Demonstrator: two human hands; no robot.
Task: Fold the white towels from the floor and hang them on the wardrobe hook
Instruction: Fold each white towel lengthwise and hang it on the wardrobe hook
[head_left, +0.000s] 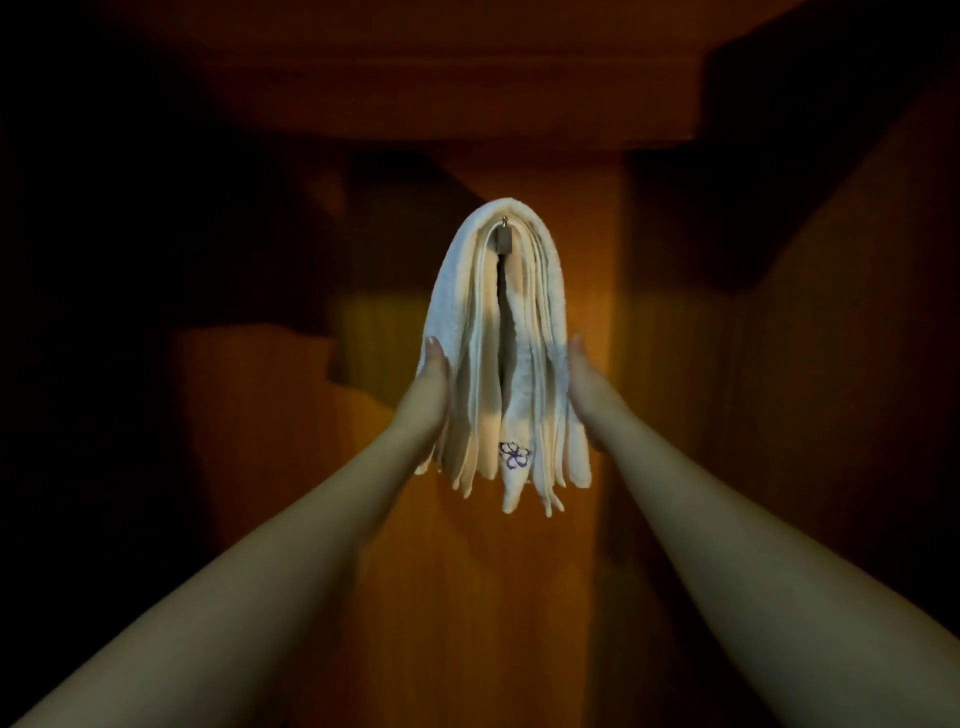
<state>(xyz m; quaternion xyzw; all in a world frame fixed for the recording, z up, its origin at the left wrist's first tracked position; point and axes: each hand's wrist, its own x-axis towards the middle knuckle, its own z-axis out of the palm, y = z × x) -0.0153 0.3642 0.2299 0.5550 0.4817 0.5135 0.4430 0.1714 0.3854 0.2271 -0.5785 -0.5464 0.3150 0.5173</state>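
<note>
Folded white towels (467, 322) hang in several layers draped over a small metal hook (504, 236) on the wooden wardrobe panel (582, 249). One layer carries a purple embroidered flower (514, 454) near its lower end. My left hand (428, 387) lies flat against the left side of the bundle, fingers straight. My right hand (584, 382) lies against the right side in the same way. Both arms reach up from the bottom corners. The far sides of the towels are hidden.
The orange-brown wardrobe surrounds the towels, lit only in a strip down the middle. A dark shelf or top board (441, 78) runs above. Dark side walls (831, 364) close in on the right and left.
</note>
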